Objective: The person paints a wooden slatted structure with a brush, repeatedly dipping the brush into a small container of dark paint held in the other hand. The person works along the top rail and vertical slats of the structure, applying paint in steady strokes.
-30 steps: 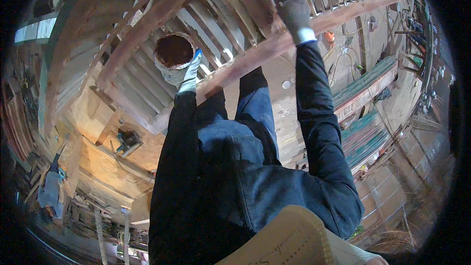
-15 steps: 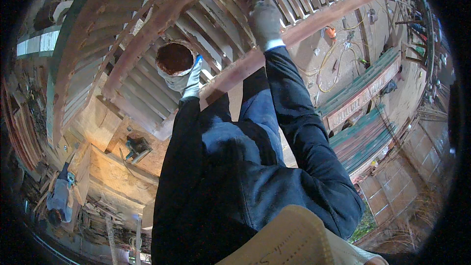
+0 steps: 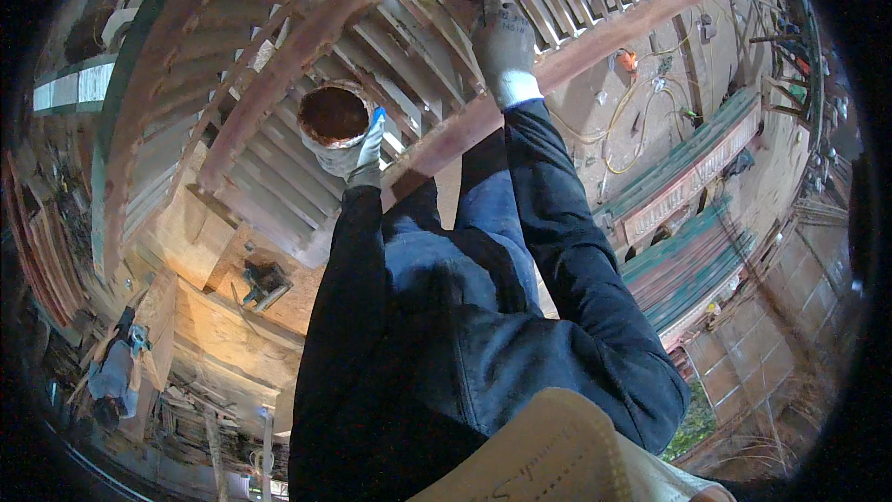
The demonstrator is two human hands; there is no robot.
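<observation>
My left hand (image 3: pixel 364 156), in a pale glove, grips the side of a round paint pot (image 3: pixel 316 140) with reddish-brown paint inside. A small bright blue patch shows by its thumb. Beneath the pot runs a slatted wooden panel (image 3: pixel 269 167) with reddish-brown rails and greyish slats. Farther out, over the same panel, my right hand (image 3: pixel 507 48) wears a grey glove with a white cuff. Its fingers look closed at the slats, and whatever they may hold is hidden behind the hand.
A green-edged slatted panel (image 3: pixel 139 121) stands at the far left. Below it, a black tool (image 3: pixel 264 284) lies on a plywood surface (image 3: pixel 232 339), and a person (image 3: pixel 116 367) is at lower left. A yellow cord (image 3: pixel 609 144) and stacked green-and-red boards (image 3: pixel 683 260) lie to the right.
My right hand has turned slightly at the wrist and its glove back shows more. The left hand and the paint pot have shifted only slightly.
</observation>
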